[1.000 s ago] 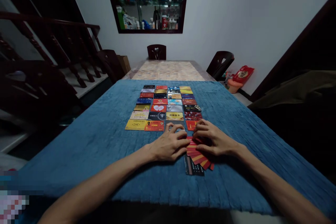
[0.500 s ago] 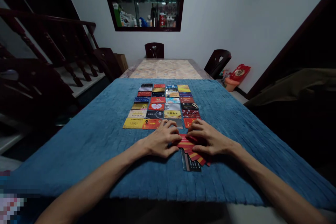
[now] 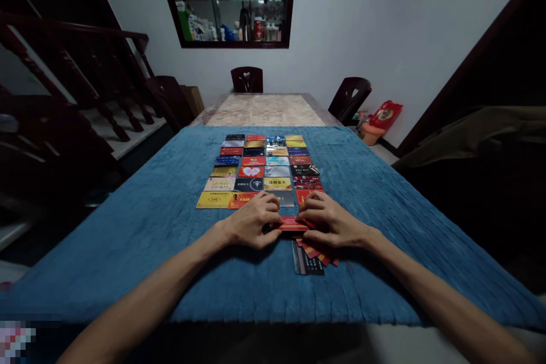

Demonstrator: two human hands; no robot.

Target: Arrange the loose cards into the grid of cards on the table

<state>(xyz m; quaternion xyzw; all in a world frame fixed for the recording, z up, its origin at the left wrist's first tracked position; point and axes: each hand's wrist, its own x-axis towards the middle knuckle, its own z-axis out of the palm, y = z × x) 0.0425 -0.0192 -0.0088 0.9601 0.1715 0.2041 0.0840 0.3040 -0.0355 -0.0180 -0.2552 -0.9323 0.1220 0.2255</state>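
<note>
Between my two hands is a red card (image 3: pixel 293 224), gripped by its short ends and held close above the cloth. My left hand (image 3: pixel 259 220) is closed on its left end, and my right hand (image 3: pixel 331 219) pinches the right end. Whether one card or a small stack is held, I cannot tell. Beneath my right hand lie several fanned red cards (image 3: pixel 318 251) and a black card (image 3: pixel 307 264) with a grey stripe. Beyond my hands, several rows of colourful plastic cards lie flat, among them a yellow card (image 3: pixel 212 200) and a gold card (image 3: pixel 277 183). My fingers partly cover the nearest row.
A blue cloth (image 3: pixel 140 227) covers the near part of the table, with a marbled tabletop (image 3: pixel 273 109) beyond it. Dark wooden chairs (image 3: pixel 247 79) stand around the far end. A red bag (image 3: pixel 386 115) rests in an orange bin (image 3: pixel 372 133) at right.
The red card has been lifted and tilted, separating from the fanned cards below. Both hands have shifted slightly left, and the camera view has moved a little.
</note>
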